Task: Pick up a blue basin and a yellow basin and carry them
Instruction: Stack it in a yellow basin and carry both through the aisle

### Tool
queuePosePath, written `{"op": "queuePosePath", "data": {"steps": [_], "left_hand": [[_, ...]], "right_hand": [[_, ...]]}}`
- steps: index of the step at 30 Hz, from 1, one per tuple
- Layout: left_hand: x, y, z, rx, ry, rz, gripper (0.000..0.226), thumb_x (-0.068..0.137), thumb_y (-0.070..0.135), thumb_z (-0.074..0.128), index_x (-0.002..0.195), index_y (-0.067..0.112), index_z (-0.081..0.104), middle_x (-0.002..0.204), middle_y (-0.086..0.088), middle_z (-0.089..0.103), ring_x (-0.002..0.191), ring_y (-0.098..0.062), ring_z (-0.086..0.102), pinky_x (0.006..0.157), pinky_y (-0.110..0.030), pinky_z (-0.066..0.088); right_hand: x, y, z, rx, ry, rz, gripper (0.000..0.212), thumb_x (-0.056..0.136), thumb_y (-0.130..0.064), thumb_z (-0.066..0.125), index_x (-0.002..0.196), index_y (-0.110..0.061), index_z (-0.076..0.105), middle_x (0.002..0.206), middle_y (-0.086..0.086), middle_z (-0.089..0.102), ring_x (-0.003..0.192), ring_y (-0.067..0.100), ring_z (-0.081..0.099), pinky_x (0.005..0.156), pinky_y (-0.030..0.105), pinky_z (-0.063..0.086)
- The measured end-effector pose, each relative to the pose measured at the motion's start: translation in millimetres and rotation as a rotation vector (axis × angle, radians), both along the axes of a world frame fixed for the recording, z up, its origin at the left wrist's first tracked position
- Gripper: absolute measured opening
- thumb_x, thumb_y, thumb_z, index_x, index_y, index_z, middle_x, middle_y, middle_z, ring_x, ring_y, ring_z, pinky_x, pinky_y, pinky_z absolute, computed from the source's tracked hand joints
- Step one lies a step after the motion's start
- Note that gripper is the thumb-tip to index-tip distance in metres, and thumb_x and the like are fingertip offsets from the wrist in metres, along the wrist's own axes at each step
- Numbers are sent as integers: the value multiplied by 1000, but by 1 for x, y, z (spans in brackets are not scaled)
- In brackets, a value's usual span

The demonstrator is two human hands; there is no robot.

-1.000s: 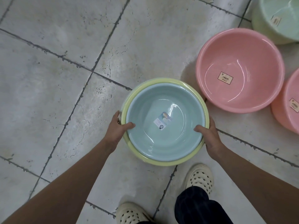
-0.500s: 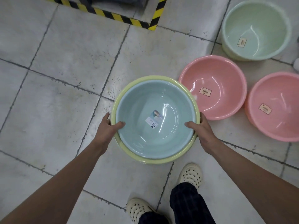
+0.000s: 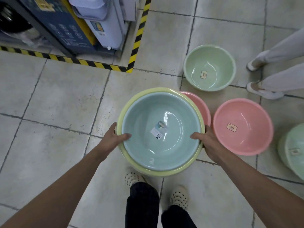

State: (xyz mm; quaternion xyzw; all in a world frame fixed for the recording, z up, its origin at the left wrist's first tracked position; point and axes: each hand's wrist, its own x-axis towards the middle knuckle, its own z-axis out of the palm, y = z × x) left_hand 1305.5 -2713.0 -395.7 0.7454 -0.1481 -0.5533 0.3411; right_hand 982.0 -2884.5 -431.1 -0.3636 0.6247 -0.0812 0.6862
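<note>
- Since 0.5 s ago: basins carried farther up off the floor, now hiding most of the near pink basin (image 3: 199,106); view has tipped up, w/ shelf goods (image 3: 69,25) and hazard tape (image 3: 137,37) now far left, plus a 2nd person's legs (image 3: 276,66) far right.
- Blue basin (image 3: 162,134) sits nested inside yellow basin (image 3: 130,102); both held in the air, centre of view, above the person's shoes (image 3: 179,196).
- Left hand (image 3: 113,137) grips the left rims: thumb over into the blue one, fingers under the yellow one.
- Right hand (image 3: 207,142) grips the right rims the same way, thumb inside.
- Label sticker (image 3: 158,130) on the blue basin's bottom.
- Floor (image 3: 57,104): pale tiles w/ dark grout.
- 2nd pink basin (image 3: 242,126) on floor just right of the right hand.
- Green basin (image 3: 209,68) on floor, far right of centre; another green basin (image 3: 292,150) cut by right edge.
</note>
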Motion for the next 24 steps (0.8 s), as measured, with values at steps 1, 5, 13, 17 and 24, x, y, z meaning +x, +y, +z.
{"op": "queuePosePath", "data": {"steps": [1,5,13,17,24], "left_hand": [[-2,-14,-4,-2,3,-12,69,64,33,82,128,23,57,114,-3,73,100,-23,74,81,-40,61],[-10,-69,-24,-5,12,-74,65,67,28,74,129,20,54,114,-6,68,102,-24,69,76,-35,60],[-12,-153,-68,7,85,-157,80,64,22,72,138,24,43,118,-5,65,97,-14,67,64,-20,56],[-15,-182,-88,7,78,-194,76,64,20,71,135,27,43,111,-1,66,91,-10,68,62,-17,56],[-29,-222,-152,68,55,-238,96,62,19,73,150,18,36,114,1,64,92,-10,68,59,-18,57]], "right_hand": [[-4,-7,0,-8,13,-18,86,53,-19,80,133,-18,48,120,9,69,105,30,70,77,41,58],[-16,-39,-7,-25,75,-52,76,55,-18,77,127,-18,51,118,9,68,104,30,69,77,41,58],[-37,-73,-58,6,196,-141,84,50,-29,80,128,-19,52,126,10,63,107,31,68,87,49,61],[-47,-83,-94,47,190,-160,82,50,-28,84,127,-19,57,126,10,66,104,29,71,88,50,61],[-59,-103,-146,43,192,-203,81,51,-29,82,127,-22,54,126,7,63,106,27,70,91,49,59]]}}
